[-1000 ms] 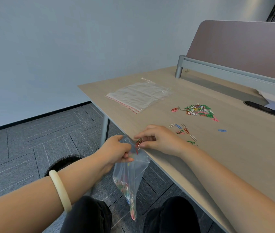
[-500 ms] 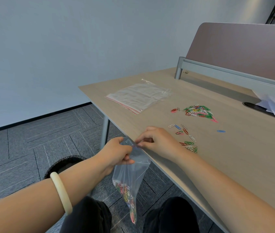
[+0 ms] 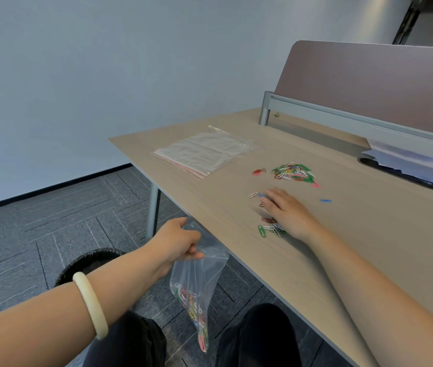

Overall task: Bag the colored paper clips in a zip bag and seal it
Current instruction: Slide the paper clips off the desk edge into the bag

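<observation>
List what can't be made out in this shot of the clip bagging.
- Head view: clips under the right hand are covered by the palm; whether it grips any cannot be told.
- The zip bag mouth is hidden by the left hand, so open or sealed is unclear.
- The clip pile is too small to count.

Clear zip bag (image 3: 197,276) hangs part-filled; colored paper clips (image 3: 293,172) heaped on desk.

Clip pile (image 3: 293,174) on desk (image 3: 369,247), right of spare bags (image 3: 204,152).
</observation>
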Tool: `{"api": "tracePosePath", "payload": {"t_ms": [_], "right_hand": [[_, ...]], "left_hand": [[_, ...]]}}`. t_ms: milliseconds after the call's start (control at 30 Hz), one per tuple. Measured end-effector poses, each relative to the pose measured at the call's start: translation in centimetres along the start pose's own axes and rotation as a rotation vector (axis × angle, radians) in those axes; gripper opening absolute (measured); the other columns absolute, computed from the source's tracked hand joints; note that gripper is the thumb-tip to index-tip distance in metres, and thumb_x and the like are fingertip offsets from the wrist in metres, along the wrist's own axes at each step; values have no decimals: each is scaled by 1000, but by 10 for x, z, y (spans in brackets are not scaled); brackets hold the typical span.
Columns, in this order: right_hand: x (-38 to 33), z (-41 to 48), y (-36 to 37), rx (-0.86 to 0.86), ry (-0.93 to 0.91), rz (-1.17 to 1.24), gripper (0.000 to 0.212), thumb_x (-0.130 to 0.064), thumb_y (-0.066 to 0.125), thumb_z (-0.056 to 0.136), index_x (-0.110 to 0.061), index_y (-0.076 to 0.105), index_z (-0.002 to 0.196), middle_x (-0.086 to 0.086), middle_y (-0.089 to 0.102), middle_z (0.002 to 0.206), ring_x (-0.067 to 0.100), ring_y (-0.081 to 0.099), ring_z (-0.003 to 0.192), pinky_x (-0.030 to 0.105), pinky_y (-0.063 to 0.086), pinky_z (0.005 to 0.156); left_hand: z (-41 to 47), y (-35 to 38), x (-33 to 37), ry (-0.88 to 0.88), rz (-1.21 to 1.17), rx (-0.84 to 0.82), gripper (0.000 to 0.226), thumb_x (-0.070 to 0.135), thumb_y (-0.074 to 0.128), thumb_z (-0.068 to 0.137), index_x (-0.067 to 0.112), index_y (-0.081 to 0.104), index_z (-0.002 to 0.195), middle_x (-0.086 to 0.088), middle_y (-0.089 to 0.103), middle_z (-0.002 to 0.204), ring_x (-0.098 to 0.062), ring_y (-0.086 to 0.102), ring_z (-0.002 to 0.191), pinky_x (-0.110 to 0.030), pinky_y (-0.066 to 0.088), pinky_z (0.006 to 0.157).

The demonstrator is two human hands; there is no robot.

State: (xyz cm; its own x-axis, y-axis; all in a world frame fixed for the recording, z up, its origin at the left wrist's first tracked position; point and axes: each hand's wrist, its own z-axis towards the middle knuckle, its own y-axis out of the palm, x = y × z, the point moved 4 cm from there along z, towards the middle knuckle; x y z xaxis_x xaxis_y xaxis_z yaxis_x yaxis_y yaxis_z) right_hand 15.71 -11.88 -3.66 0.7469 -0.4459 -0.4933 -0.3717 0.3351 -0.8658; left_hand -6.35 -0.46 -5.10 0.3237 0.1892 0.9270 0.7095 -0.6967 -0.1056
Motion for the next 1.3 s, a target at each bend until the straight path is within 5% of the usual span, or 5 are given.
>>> {"api": "tracePosePath", "payload": {"t_ms": [167, 567, 733, 867, 1300], "right_hand": [[-14, 10, 6, -37, 34, 230, 49, -40, 31, 97, -19, 32, 142, -3, 32, 151, 14, 26, 140, 29, 17, 114], [-19, -19, -4, -259, -61, 600, 34, -26, 37, 97, -10, 58, 120, 1, 67, 115, -3, 60, 103, 5, 40, 92], [4, -37, -23, -359, -66, 117, 72, -36, 63, 83, -25, 25, 144, -16, 21, 150, -2, 20, 137, 15, 14, 110], [2, -39, -1, -332, -159, -315, 68, -48, 31, 94, -19, 1, 147, -3, -8, 157, 7, -10, 143, 18, -9, 110], [-64, -13, 44, -266, -399, -265, 54, -36, 30, 98, -16, 16, 146, 1, 8, 157, 10, 2, 145, 20, -2, 114]], "left_hand": [[1, 2, -1, -12, 1, 2, 70, -5, 46, 85, 10, 18, 148, -5, 43, 52, -6, 46, 34, -22, 59, 55], [-2, 5, -3, -17, 26, -23, 72, -4, 47, 85, 11, 17, 149, -4, 43, 50, -5, 48, 31, -23, 60, 59], [-3, 8, -4, -18, 24, -37, 72, -5, 46, 84, 11, 17, 149, -4, 43, 50, -5, 49, 32, -24, 60, 60], [-3, 8, -4, -16, 17, -40, 73, -5, 46, 84, 10, 16, 149, -3, 44, 49, -5, 49, 31, -25, 59, 63], [5, 4, -5, -10, 13, -26, 72, -5, 45, 83, 10, 19, 149, -4, 42, 48, -4, 45, 30, -23, 59, 55]]}}
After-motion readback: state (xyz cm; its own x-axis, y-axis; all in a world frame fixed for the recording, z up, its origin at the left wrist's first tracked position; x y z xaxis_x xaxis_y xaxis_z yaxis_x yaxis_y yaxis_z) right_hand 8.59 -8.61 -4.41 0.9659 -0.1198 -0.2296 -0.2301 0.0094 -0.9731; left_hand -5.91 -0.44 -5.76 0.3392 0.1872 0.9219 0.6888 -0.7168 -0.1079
